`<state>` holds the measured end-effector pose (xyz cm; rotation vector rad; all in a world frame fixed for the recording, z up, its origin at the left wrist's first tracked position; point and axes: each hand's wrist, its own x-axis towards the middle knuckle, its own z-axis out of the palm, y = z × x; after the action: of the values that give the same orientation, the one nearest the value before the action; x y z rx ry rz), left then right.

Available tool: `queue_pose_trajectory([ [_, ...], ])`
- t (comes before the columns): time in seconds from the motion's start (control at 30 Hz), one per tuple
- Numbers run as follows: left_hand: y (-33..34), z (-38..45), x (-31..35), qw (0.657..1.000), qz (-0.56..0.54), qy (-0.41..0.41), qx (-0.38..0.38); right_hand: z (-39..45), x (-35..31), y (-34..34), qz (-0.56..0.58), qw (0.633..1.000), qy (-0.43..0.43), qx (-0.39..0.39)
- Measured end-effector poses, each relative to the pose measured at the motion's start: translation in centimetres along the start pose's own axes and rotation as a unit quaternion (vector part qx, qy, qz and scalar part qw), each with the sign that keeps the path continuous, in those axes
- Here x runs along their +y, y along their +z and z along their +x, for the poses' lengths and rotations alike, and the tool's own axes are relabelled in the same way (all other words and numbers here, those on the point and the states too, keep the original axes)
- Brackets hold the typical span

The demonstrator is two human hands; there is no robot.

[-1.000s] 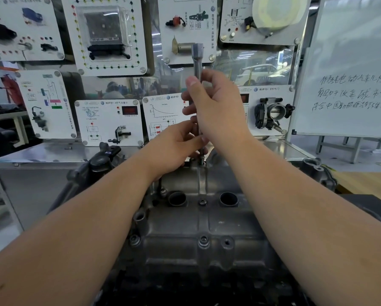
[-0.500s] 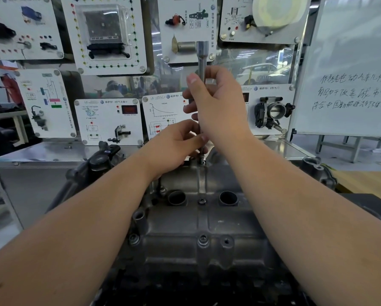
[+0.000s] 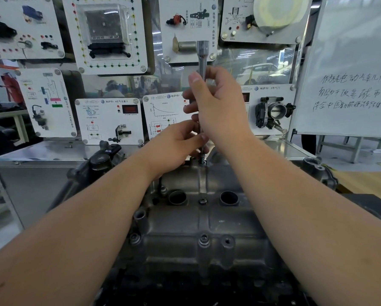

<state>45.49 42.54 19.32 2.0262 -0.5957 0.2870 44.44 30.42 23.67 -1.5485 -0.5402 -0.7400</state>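
Over the far edge of the engine cover (image 3: 185, 228), at twelve o'clock from its two open wells (image 3: 177, 198), a long socket tool (image 3: 202, 54) stands upright on a bolt (image 3: 201, 161). The right hand (image 3: 218, 107) wraps the shaft high up, fingers curled round it, most likely to keep it plumb and twirl it. The left hand (image 3: 176, 146) pinches the shaft low down, just above the bolt, I'd say to steady the tip so it stays seated on the head. Holding it in two places looks sensible, since the tool is long and thin and would wobble otherwise.

Behind, at twelve o'clock, white training panels hang on the stand. Several carry a Volkswagen roundel with Chinese print beside it. The panel (image 3: 271, 88) at two o'clock, which bears a throttle body (image 3: 273, 111), has a heading I read as 节气门, and the one at ten o'clock (image 3: 109, 120) reads 空气流量计. A whiteboard (image 3: 350, 51) at three o'clock holds three lines of handwritten Chinese, too loose for me to read surely.
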Motion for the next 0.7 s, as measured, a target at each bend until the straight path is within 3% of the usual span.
queue_pose_trajectory([
  [0.27,0.16,-0.17,0.35,0.999,-0.044,-0.004,-0.016,0.19,0.29,0.12,-0.018,1.000,-0.015,0.011],
  [0.53,0.10,-0.20,0.40,1.000,0.006,0.001,0.000,0.10,0.35,-0.02,-0.008,1.000,-0.018,0.008],
  [0.7,0.08,-0.12,0.18,1.000,-0.018,-0.004,-0.003,0.15,0.26,0.14,-0.026,0.999,-0.023,0.001],
])
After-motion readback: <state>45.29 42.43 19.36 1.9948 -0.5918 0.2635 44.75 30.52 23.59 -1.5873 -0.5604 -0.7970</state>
